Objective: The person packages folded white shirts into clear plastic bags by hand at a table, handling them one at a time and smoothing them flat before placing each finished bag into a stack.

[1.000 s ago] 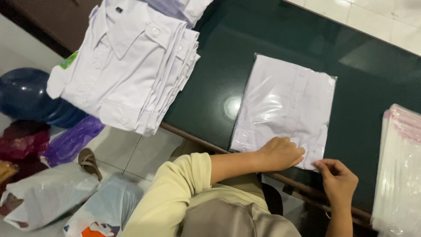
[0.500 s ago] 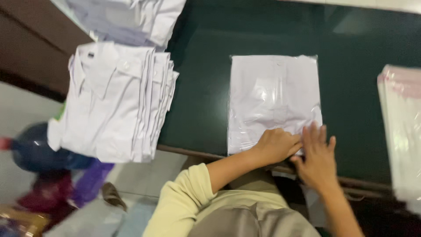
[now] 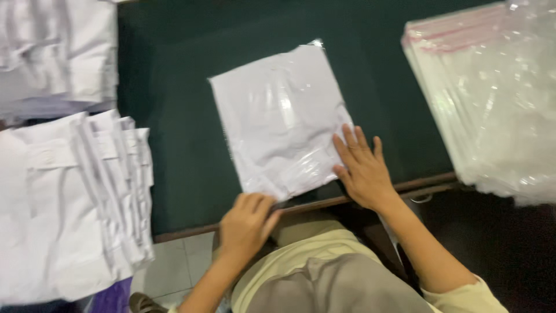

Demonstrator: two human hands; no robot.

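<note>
A folded white shirt in a clear plastic bag (image 3: 282,119) lies flat on the dark green table (image 3: 174,87). My right hand (image 3: 362,168) rests flat, fingers spread, on the bag's near right corner. At the bag's near left corner my left hand (image 3: 246,223) has its fingers curled against the bag's edge by the table's front edge; whether it pinches the plastic I cannot tell.
A stack of folded white shirts (image 3: 69,203) sits at the left, overhanging the table's front edge, with another white pile (image 3: 58,52) behind it. A stack of empty clear plastic bags (image 3: 492,98) lies at the right. Tiled floor (image 3: 174,261) shows below the table.
The view has swung right and closer. My left hand has slid off the top of the bag down to its near left corner. My right hand stays flat on the near right corner.
</note>
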